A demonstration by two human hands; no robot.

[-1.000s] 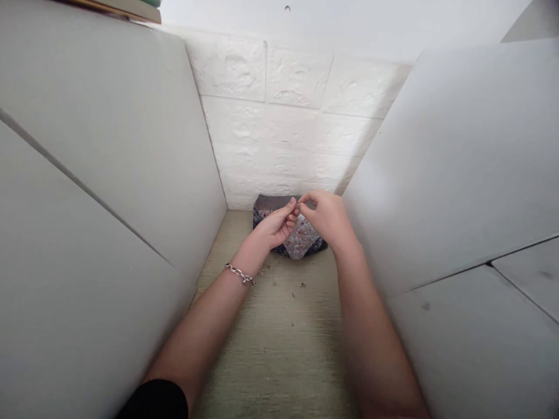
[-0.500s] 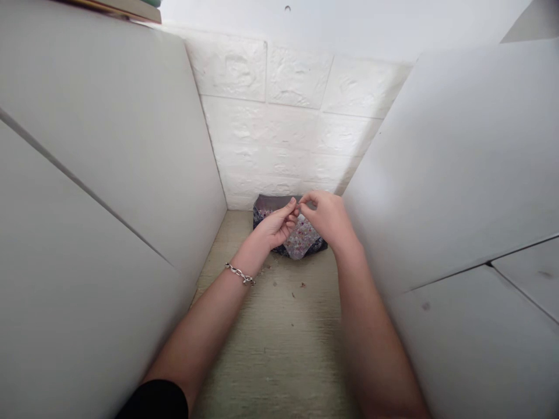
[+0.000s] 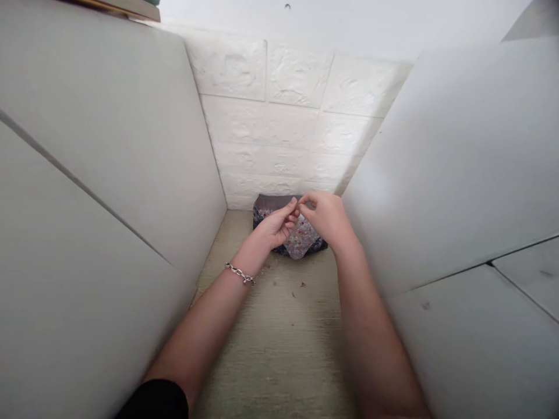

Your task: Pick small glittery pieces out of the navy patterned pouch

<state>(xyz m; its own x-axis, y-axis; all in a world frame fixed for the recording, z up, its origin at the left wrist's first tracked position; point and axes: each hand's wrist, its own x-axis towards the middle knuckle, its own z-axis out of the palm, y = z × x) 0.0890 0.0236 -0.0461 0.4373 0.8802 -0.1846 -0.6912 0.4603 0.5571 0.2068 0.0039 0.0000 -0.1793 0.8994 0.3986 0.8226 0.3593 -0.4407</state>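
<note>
My left hand (image 3: 282,224) is closed in a pinch, thumb on top, with a chain bracelet around the wrist. Facing it, my right hand (image 3: 323,212) also pinches, its thumb and forefinger tips meeting the left fingertips. Whatever lies between the fingertips is too small to make out. Under both hands stands a dark patterned container (image 3: 321,247) with a grey inner wall, resting on the wooden surface. In it are many small, light, shiny beads (image 3: 301,235) with red and purple specks among them. The hands hide part of the container.
White panels (image 3: 122,128) (image 3: 463,163) rise close on the left and right. A white brick-patterned wall (image 3: 283,125) closes off the back. Small crumbs (image 3: 303,284) lie on the wooden surface (image 3: 279,349). A book-like edge (image 3: 126,8) juts out at the top left.
Almost nothing differs. Both hands keep their pinch at the same spot above the container, with at most a tiny shift of the fingertips.
</note>
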